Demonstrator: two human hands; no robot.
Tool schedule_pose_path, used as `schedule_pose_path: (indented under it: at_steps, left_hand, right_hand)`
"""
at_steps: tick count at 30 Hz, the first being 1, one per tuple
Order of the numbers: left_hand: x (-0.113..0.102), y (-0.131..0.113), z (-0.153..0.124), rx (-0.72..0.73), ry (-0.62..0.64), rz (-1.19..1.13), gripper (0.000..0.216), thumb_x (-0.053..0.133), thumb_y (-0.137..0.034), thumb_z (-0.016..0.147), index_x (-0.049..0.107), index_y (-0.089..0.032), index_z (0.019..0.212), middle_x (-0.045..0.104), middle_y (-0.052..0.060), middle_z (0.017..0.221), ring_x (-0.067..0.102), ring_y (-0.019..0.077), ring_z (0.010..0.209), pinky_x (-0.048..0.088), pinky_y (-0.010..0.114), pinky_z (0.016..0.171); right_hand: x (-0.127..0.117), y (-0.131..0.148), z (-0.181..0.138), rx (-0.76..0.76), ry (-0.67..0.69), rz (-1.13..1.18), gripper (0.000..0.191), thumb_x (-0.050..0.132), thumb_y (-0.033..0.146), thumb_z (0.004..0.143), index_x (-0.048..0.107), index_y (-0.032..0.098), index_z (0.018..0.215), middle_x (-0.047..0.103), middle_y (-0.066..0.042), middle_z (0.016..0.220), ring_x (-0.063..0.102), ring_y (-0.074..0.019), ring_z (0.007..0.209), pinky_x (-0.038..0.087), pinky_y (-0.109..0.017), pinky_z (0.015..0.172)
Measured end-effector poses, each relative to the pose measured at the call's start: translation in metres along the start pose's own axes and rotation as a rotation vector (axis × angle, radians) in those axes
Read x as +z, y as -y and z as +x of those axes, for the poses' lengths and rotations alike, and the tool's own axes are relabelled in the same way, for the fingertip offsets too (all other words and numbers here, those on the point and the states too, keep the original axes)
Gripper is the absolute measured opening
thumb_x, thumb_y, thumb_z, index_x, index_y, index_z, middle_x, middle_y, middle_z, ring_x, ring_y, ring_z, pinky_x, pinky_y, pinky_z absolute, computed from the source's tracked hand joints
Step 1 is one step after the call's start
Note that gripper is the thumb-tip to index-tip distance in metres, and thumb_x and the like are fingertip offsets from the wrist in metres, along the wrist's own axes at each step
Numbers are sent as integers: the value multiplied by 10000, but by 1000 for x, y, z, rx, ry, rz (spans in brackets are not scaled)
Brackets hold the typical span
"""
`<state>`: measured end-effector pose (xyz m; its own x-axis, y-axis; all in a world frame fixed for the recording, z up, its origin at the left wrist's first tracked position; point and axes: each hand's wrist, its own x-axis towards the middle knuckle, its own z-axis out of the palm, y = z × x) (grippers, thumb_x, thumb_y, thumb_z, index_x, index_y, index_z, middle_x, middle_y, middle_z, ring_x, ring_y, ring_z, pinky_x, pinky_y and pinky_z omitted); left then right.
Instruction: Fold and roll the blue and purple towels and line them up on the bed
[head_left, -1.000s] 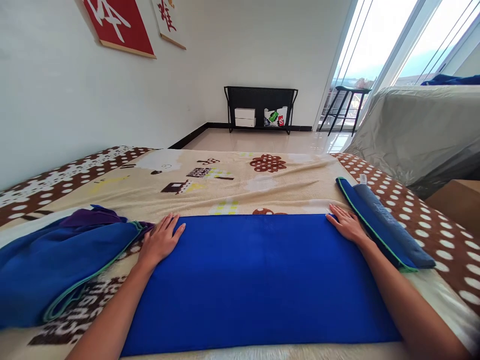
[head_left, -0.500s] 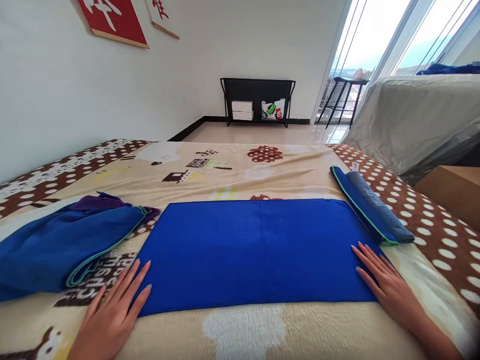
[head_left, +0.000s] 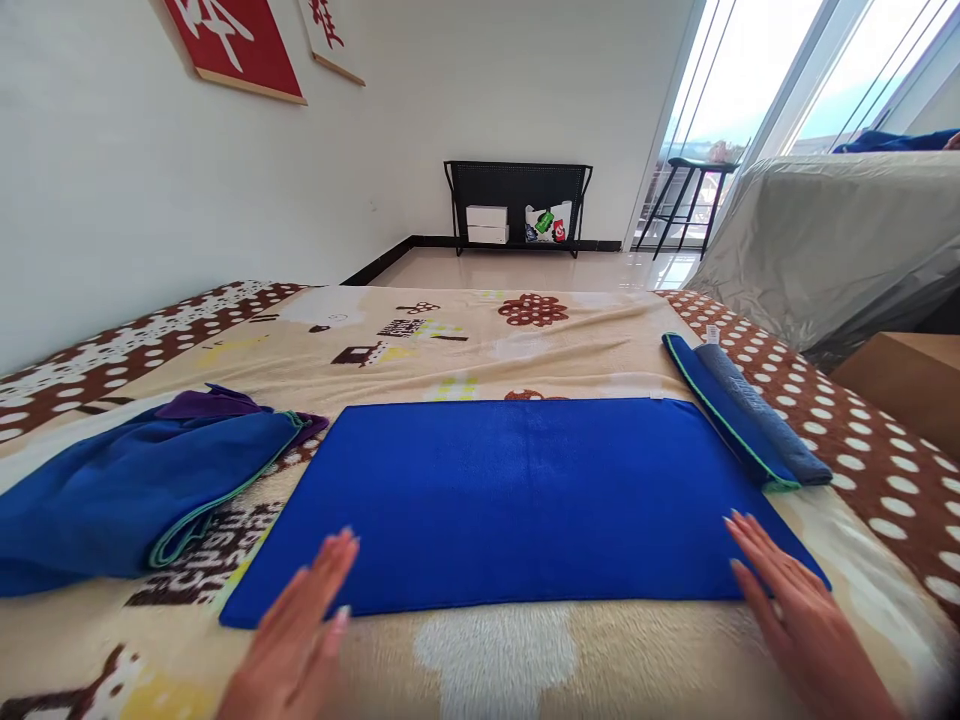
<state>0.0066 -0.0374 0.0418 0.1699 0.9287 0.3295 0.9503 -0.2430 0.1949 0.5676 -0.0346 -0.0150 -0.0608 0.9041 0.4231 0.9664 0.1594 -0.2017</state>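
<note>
A blue towel (head_left: 525,500) lies spread flat on the patterned blanket (head_left: 495,660). My left hand (head_left: 300,620), slightly blurred, is over the towel's near left corner with fingers extended and nothing in them. At the near right corner my right hand (head_left: 795,600) has its fingers stretched out over the towel, also holding nothing. Whether either palm touches the cloth I cannot tell. To the left sits a loose pile of blue cloth (head_left: 142,480) with green edging, with a purple cloth (head_left: 210,402) behind it. On the right lie rolled or folded blue and grey towels (head_left: 750,420).
A black rack (head_left: 517,190) with white boxes (head_left: 487,224) stands against the far wall. A plastic-covered piece of furniture (head_left: 832,230) and a cardboard box (head_left: 907,385) are at the right. Beyond them is a black stool (head_left: 701,170) near the window.
My left hand has moved right and inward from the towel's left edge, its fingers closer together. My right hand has shifted slightly right and down. The towel lies in the same place.
</note>
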Motion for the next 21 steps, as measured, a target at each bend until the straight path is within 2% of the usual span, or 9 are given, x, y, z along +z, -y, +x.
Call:
schedule_pose_path:
  at_steps: [3, 5, 7, 10, 12, 17, 21]
  left_hand:
    - [21, -91, 62, 326, 80, -42, 720, 365, -272, 959, 2, -315, 1579, 287, -14, 1606, 311, 189, 1469, 377, 420, 1181]
    - [48, -134, 98, 387, 110, -39, 704, 348, -224, 965, 12, -246, 1583, 252, 41, 1614, 271, 195, 1484, 378, 429, 1170]
    - [79, -158, 120, 380, 89, -36, 701, 370, -191, 941, 91, -163, 1584, 260, 117, 1601, 273, 234, 1482, 383, 457, 1156]
    - [115, -169, 122, 360, 71, -42, 701, 397, -219, 934, 142, -80, 1572, 322, 209, 1555, 306, 285, 1466, 367, 500, 1151]
    - [125, -168, 113, 362, 68, -47, 706, 406, -259, 940, 143, -97, 1575, 331, 204, 1554, 307, 292, 1466, 335, 522, 1165]
    - [121, -164, 101, 365, 62, -9, 707, 421, -334, 937, 195, -104, 1567, 314, 174, 1577, 275, 282, 1483, 296, 506, 1189]
    - [116, -164, 103, 374, 87, 16, 723, 426, -350, 925, 210, -77, 1559, 287, 177, 1589, 247, 289, 1493, 288, 517, 1190]
  right_hand:
    - [8, 79, 59, -242, 78, 102, 628, 406, 360, 996, 167, 354, 1577, 376, 17, 1554, 366, -248, 1433, 417, -514, 1124]
    - [21, 125, 92, -336, 92, 162, 625, 390, 291, 1006, 149, 327, 1582, 355, -2, 1564, 348, -232, 1443, 402, -503, 1141]
    - [40, 156, 111, -374, 105, 214, 623, 355, 210, 997, 159, 276, 1585, 350, -36, 1564, 319, -229, 1456, 383, -499, 1156]
    - [68, 174, 114, -386, 140, 241, 665, 347, 136, 958, 139, 194, 1587, 364, -92, 1551, 333, -236, 1449, 396, -479, 1150]
    - [78, 174, 108, -403, 168, 242, 684, 357, 143, 956, 106, 202, 1590, 348, -80, 1561, 325, -226, 1453, 384, -464, 1160]
    - [74, 168, 99, -413, 253, 212, 702, 349, 193, 986, -8, 244, 1588, 225, -25, 1613, 228, -208, 1492, 288, -477, 1211]
    - [69, 167, 99, -382, 288, 201, 683, 362, 249, 1001, 19, 262, 1592, 209, -12, 1617, 217, -211, 1496, 247, -487, 1223]
